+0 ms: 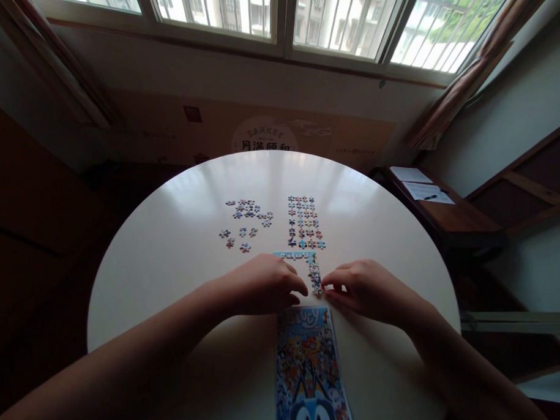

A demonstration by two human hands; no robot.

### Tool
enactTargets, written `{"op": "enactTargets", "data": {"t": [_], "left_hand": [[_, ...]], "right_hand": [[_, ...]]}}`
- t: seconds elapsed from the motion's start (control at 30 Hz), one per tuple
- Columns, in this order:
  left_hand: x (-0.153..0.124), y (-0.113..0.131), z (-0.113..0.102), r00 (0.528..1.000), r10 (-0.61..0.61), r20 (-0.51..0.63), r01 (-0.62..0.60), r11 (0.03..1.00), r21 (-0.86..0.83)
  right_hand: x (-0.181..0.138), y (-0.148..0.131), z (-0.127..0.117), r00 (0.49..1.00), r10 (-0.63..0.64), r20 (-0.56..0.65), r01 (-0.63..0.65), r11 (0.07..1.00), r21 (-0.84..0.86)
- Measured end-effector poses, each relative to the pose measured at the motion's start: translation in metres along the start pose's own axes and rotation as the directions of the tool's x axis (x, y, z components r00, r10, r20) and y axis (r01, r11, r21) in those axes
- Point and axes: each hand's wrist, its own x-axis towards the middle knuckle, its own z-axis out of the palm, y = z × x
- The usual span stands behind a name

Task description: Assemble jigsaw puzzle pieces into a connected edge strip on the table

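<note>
Barred windows [341,22] backlight the round white worktop [168,243]. Beside the joined puzzle border [314,274], the left hand [270,284] curls loosely; the right hand [362,289] reaches its lower end, fingers bent. Whether either grips a piece, I cannot tell. Below, the frame cuts off the blue poster [306,358].

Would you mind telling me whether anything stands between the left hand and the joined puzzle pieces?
Nothing visible does; only white tabletop shows between the left hand and the joined puzzle pieces, with the right hand at their right edge.
</note>
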Motion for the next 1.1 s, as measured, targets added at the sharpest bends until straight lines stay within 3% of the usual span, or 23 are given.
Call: {"op": "enactTargets", "data": {"t": [1.1], "left_hand": [[0.006,-0.01,0.017,1.0,-0.009,-0.026,0.012,0.995,0.1]], "right_hand": [[0.003,0.001,0.003,0.998,-0.03,-0.046,0.03,0.999,0.014]]}}
